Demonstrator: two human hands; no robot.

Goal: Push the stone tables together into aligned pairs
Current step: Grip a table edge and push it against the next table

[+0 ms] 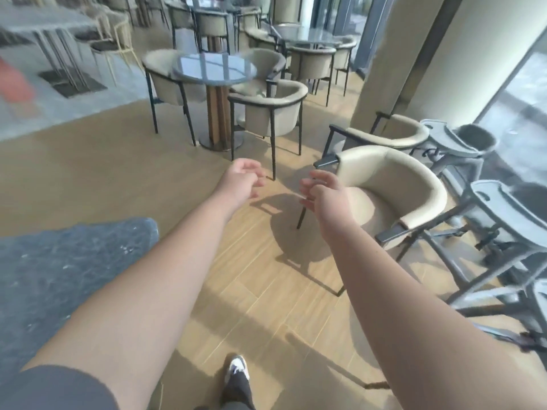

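Reaching out over the wooden floor point(266, 291), I held my left hand point(241, 180) and right hand point(321, 192) loosely curled, holding nothing. The dark grey speckled stone counter point(59, 267) lay beside my left arm; a cream curved-back chair point(393, 184) stood just right of my right hand.

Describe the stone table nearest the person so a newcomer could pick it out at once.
Start at the wood-look floor and look to the lower left corner. The stone table is the dark grey slab under the left forearm. Unlike the round table further off, it has a mottled, white-flecked top and a rounded corner.
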